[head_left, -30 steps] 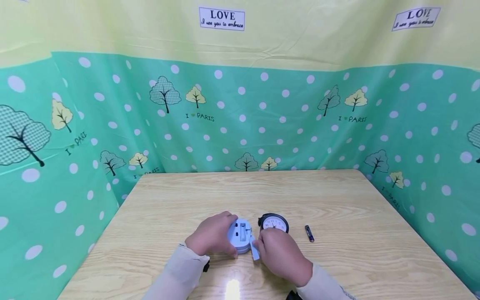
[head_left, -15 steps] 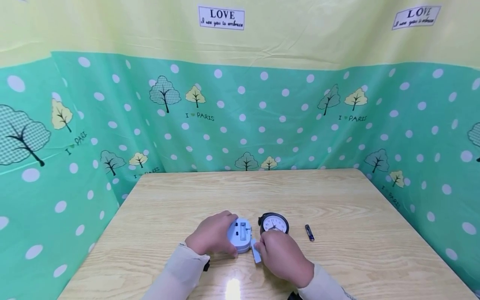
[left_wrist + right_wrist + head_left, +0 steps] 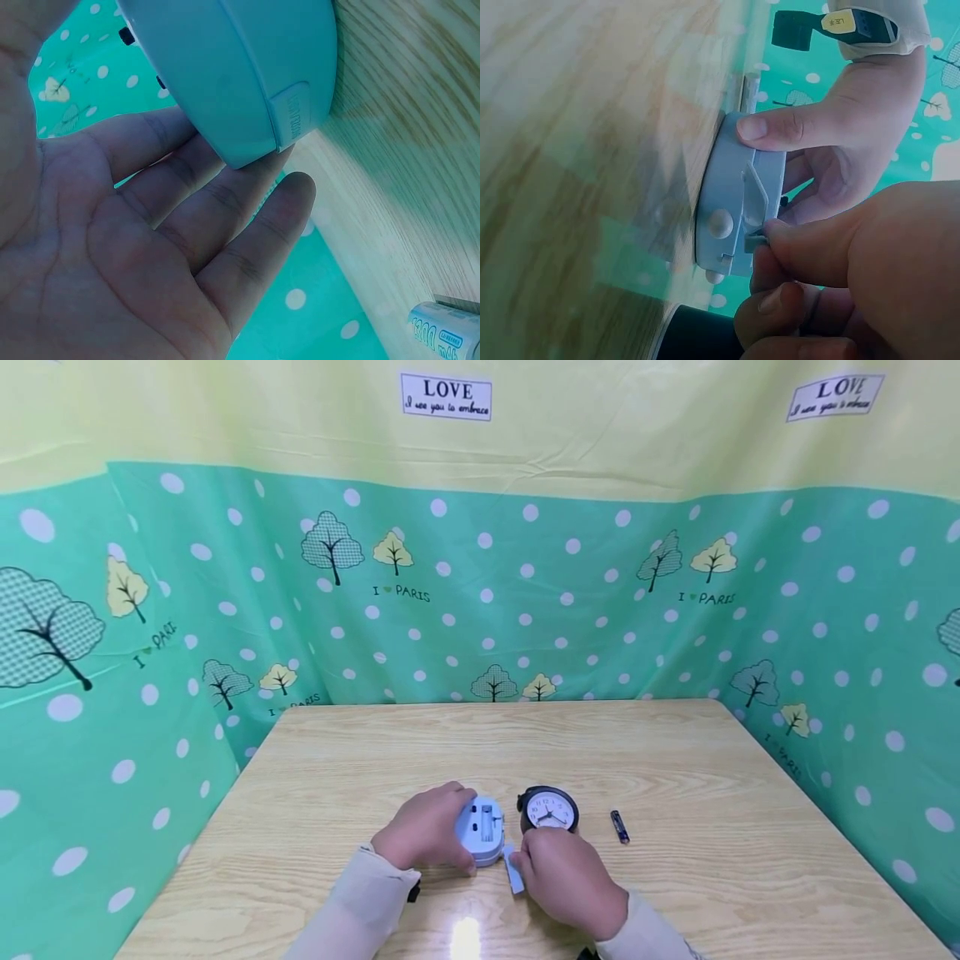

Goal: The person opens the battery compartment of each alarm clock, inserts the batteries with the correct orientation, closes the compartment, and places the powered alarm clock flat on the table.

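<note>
A light-blue clock [image 3: 481,833] lies back side up on the table, its battery slot [image 3: 487,823] uncovered and two small black knobs beside it. My left hand [image 3: 429,829] grips its left side, with the thumb at the near edge and the fingers over the far side. My right hand [image 3: 564,875] pinches a small light-blue battery cover [image 3: 514,872] between thumb and forefinger at the clock's near right corner. In the right wrist view, the pinching fingertips [image 3: 778,231] are right at the clock's edge, beside its small round feet [image 3: 720,223].
Just beyond my right hand stands a black alarm clock [image 3: 551,808] with a white dial, partly hidden by that hand. A dark-blue battery [image 3: 619,827] lies farther right. Another, light-coloured battery [image 3: 448,330] shows in the left wrist view. Patterned green cloth [image 3: 495,610] hangs behind the table.
My right hand has shifted slightly toward me with the battery cover, which now sits a little lower beside the blue clock. More of the black clock's dial shows. My left hand has stayed put.
</note>
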{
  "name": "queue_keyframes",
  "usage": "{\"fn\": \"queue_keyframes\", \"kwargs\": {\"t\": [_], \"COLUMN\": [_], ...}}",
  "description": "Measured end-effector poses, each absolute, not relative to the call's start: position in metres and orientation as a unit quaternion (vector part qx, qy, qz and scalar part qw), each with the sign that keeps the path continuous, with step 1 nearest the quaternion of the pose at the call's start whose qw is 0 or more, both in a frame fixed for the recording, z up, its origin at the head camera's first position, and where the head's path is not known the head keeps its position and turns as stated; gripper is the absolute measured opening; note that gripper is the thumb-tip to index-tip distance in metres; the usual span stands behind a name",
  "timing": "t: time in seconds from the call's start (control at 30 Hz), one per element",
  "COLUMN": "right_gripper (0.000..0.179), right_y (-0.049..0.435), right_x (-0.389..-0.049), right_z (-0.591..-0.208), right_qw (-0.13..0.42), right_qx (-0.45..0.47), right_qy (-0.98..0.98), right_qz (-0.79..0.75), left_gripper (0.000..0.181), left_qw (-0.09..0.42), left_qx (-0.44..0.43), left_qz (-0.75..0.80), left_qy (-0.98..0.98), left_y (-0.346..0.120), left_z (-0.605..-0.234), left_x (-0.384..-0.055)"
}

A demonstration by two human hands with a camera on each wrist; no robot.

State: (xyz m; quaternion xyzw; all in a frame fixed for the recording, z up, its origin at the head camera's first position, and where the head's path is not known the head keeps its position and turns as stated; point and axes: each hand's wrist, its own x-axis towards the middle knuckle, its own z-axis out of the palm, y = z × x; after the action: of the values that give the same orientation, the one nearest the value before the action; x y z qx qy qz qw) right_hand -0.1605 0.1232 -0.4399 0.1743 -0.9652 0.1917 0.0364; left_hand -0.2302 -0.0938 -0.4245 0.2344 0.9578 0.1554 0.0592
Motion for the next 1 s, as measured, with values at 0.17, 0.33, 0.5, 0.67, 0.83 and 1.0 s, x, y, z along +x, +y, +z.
{"fn": "queue_keyframes", "kwargs": {"t": [0.17,0.33,0.5,0.67,0.83,1.0], "right_gripper": [0.029,0.030,0.032,0.030,0.030,0.029], "right_y": [0.1231,0.1235,0.1247,0.1249,0.1249,0.1244], "right_x": [-0.1604,-0.1607,-0.1606,-0.1605,-0.1604,-0.1606], "right_z": [-0.4410,-0.4421,-0.4438,-0.4456,-0.4477,-0.4489], "right_qw": [0.024,0.026,0.026,0.017,0.015,0.013], "right_qx": [0.171,0.171,0.177,0.181,0.182,0.183], "right_qy": [-0.965,-0.965,-0.964,-0.961,-0.959,-0.958], "right_qz": [0.199,0.199,0.198,0.210,0.217,0.219], "left_gripper": [0.107,0.107,0.107,0.106,0.106,0.105], "left_qw": [0.060,0.055,0.058,0.056,0.054,0.054], "left_qx": [0.235,0.240,0.238,0.240,0.245,0.244], "left_qz": [0.154,0.152,0.154,0.155,0.155,0.155], "left_qy": [0.958,0.957,0.957,0.957,0.955,0.956], "left_y": [-0.0936,-0.0943,-0.0943,-0.0942,-0.0948,-0.0947], "left_z": [-0.4240,-0.4239,-0.4240,-0.4229,-0.4203,-0.4209], "left_x": [-0.2298,-0.2290,-0.2289,-0.2281,-0.2269,-0.2274]}}
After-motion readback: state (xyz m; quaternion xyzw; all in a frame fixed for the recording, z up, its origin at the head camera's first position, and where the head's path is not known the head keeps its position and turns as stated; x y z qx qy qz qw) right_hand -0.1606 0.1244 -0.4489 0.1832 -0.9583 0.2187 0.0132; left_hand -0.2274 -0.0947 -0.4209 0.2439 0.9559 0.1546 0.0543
